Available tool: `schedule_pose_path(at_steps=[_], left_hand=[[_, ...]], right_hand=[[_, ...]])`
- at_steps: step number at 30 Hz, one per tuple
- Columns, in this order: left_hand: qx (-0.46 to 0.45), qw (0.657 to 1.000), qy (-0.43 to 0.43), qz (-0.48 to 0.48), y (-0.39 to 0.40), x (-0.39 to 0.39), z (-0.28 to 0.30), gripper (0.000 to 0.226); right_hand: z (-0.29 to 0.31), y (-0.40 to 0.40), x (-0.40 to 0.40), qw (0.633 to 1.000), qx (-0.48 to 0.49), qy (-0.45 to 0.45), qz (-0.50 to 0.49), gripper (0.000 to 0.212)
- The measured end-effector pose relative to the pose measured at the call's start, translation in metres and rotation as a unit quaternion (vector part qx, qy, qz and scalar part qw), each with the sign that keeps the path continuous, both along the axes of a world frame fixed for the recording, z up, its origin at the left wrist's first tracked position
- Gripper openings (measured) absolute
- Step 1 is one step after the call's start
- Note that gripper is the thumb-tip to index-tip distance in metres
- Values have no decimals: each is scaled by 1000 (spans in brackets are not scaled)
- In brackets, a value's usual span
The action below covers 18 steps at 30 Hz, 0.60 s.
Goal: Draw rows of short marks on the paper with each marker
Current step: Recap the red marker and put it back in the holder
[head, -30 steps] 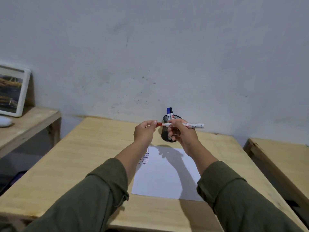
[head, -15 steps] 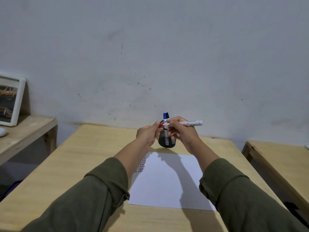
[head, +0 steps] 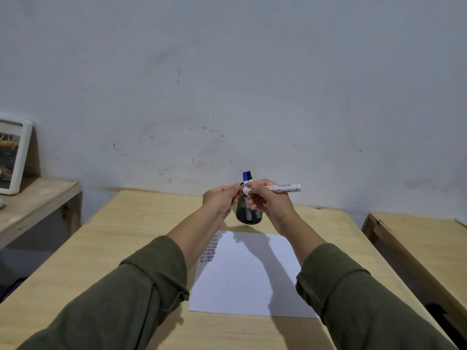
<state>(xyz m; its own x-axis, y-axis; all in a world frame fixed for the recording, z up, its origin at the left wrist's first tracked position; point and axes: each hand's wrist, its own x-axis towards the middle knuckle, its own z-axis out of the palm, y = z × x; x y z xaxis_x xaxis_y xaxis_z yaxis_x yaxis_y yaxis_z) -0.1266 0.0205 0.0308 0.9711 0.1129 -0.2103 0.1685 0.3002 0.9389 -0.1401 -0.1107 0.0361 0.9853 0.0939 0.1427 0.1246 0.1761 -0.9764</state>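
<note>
A white sheet of paper (head: 249, 276) lies on the wooden table (head: 121, 248), with rows of short dark and red marks (head: 209, 250) near its upper left corner. Above it my right hand (head: 269, 203) holds a white marker with red print (head: 285, 188) level, barrel pointing right. My left hand (head: 221, 200) pinches the marker's red cap end; the two hands touch. Behind them stands a black mesh pen cup (head: 249, 213) with a blue-capped marker (head: 245, 176) and a dark-capped one upright in it.
A framed picture (head: 12, 155) leans on the wall atop a lower wooden shelf (head: 32, 198) at left. Another wooden table (head: 417, 238) stands at right, a gap between. The grey wall runs close behind the cup.
My hands have come together: the left hand's fingers have closed the gap to the right hand at the marker's red end. The view has tilted slightly.
</note>
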Motion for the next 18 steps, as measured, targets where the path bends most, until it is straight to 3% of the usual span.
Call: schedule_pose_path(at_steps=[6, 12, 18], left_hand=[[-7, 998, -60, 27, -1, -3, 1, 7], [15, 996, -80, 34, 6, 0, -6, 8], [14, 994, -71, 85, 19, 12, -1, 11]], right_hand=[[-2, 11, -1, 986, 156, 50, -19, 8], [1, 10, -4, 997, 54, 17, 60, 11], [10, -6, -7, 990, 52, 46, 125, 47]])
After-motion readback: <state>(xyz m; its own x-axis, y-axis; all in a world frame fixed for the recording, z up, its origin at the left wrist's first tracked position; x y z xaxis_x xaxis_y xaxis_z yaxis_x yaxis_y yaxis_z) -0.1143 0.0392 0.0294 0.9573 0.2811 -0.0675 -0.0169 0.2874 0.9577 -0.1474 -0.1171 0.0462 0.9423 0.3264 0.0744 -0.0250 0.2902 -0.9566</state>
